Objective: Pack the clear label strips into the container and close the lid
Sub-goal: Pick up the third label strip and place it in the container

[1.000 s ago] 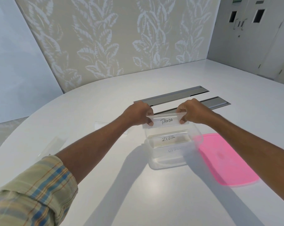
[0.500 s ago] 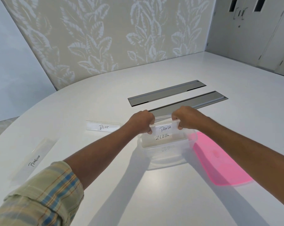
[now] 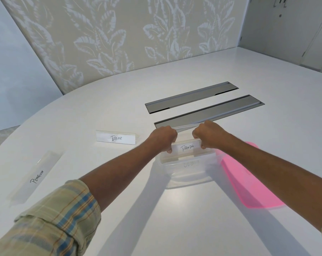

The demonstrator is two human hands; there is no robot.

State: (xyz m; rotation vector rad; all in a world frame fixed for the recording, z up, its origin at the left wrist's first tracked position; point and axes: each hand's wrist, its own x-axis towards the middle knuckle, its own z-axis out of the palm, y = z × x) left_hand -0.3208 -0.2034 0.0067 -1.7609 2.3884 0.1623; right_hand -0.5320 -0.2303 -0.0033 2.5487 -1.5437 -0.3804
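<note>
The left hand (image 3: 163,138) and right hand (image 3: 206,134) pinch a clear plastic PANDA strip (image 3: 187,147) over the clear rectangular container (image 3: 186,179), beside a flat pink lid (image 3: 249,191).

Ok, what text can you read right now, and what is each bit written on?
"PANDA": handwritten on the Panda strip, gripped at its ends by the left hand and right hand at the mouth of the container.
"BEAR": on the Bear strip, lying on the table.
"PENGUIN": on the Penguin strip, lying at the table's left.
One faint word on a packed strip inside the container: too blurred to read.
</note>
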